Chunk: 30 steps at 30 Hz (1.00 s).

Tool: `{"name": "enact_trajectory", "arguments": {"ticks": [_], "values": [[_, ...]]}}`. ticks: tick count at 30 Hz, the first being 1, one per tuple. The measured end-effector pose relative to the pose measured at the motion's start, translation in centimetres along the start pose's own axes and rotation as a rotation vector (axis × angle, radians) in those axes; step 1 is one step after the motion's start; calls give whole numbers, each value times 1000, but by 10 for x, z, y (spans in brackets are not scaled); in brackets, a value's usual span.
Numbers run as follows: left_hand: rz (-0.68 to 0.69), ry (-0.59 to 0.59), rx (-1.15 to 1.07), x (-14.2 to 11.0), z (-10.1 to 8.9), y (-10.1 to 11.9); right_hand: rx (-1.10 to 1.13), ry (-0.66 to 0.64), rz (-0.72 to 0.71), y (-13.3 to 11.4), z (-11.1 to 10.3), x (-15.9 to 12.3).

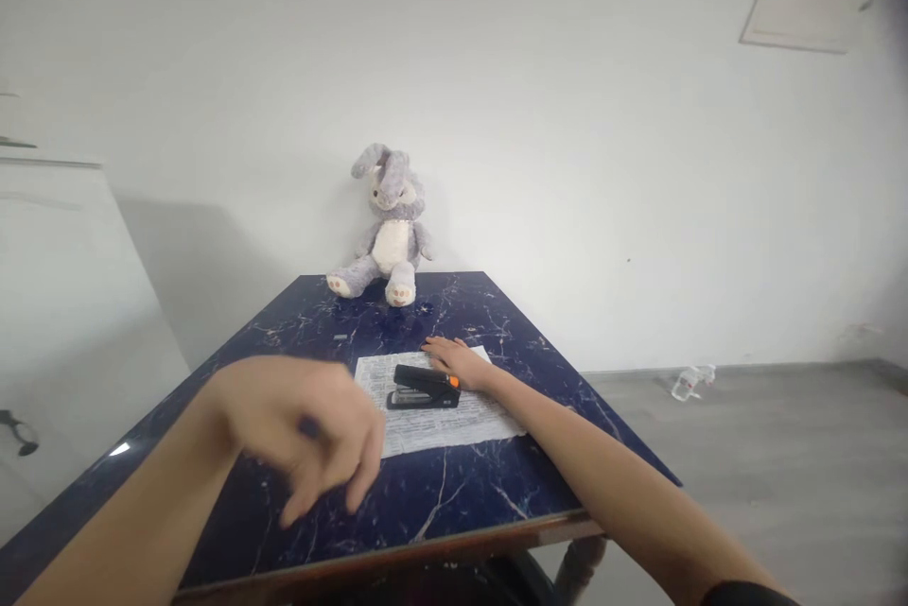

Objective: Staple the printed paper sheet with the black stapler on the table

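Note:
My left hand (305,417) is raised over the near left part of the table, slightly blurred, with its fingers bent downward and apart. Nothing shows in it. Flat on the far right part of a printed sheet of paper (426,431) lies my right hand (458,362), fingers stretched out. A black stapler (424,387) with an orange part at its right end rests on the sheet, just in front of my right hand. The left edge of the paper is partly hidden behind my left hand.
A grey plush rabbit (393,228) sits at the far end of the dark blue marbled table (468,502), by the white wall. A small grey piece (340,337) lies beyond the paper. A clear plastic item (691,382) is on the floor at right. A white cabinet (63,285) stands at left.

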<state>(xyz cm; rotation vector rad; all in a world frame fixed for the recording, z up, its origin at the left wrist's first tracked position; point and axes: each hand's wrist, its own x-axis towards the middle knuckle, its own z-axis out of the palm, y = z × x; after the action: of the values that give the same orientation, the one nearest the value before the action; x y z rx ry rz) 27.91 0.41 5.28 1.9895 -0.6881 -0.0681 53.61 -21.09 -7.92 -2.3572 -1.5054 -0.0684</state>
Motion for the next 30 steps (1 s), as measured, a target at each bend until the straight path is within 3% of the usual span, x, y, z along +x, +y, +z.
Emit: {"name": "enact_trajectory", "arguments": {"ticks": [3,5,8,11,14,18,20,22,25,28,30], "values": [[-73,-310,1,47,-16,3,4,9,15,0,2,0],[-55,-273,-39,74,-24,-13,4,19,16,1,3,0],[4,74,-176,94,-28,-55,-9,17,0,3,3,-1],[-26,362,-219,92,-32,-98,-28,-5,-8,4,3,-1],[-118,599,-56,81,-46,-126,-54,-18,13,6,4,-1],[-321,1067,222,58,-77,-152,-91,-50,73,17,4,-5],[-438,1215,390,45,-91,-165,-104,-83,99,26,2,-8],[-521,1254,542,35,-99,-177,-97,-111,128,37,-1,-12],[-534,1211,659,34,-98,-185,-46,-145,165,50,-7,-15],[-427,1058,665,49,-80,-181,59,-153,166,53,-18,-16],[-327,932,628,63,-60,-175,153,-66,151,47,-31,-18]]}}
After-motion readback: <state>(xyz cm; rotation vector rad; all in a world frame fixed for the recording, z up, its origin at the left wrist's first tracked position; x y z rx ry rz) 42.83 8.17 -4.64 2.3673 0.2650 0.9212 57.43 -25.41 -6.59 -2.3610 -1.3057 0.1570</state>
